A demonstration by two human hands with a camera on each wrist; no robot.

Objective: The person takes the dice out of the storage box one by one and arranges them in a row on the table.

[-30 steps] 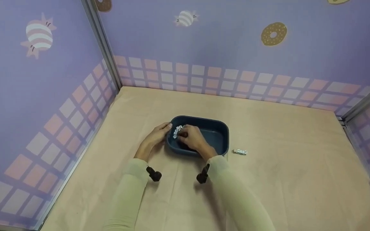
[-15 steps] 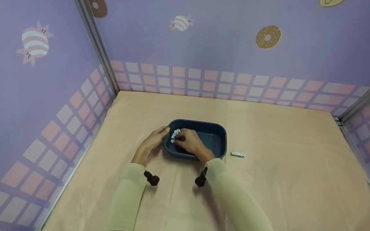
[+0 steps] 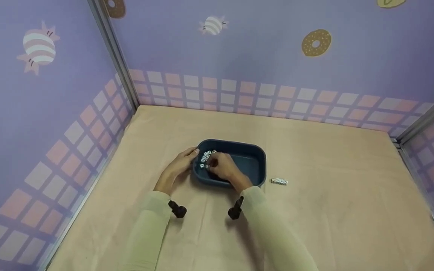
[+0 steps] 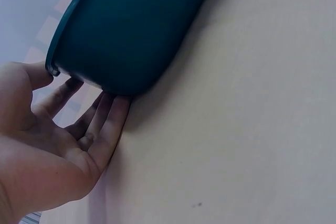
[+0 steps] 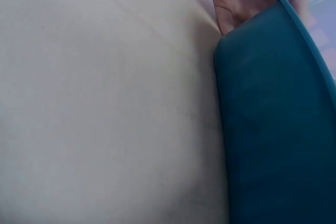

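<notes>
A dark blue, rounded rectangular tub stands on the covered table. White dice lie grouped inside at its left end. My left hand holds that end of the tub; in the left wrist view, the thumb is at the rim and the fingers touch the outer wall. My right hand reaches into the tub with curled fingers, a die at its fingertips. The palm hides part of the tub floor. In the right wrist view the tub wall hides the right hand.
Several dice stand in a short row on the table, right of the tub. A beige cloth covers the table. Patterned purple walls rise at the back and sides.
The right hand stays in the tub at the dice; a die now shows at its fingertips. The left hand keeps its hold. The head view has shifted slightly.
</notes>
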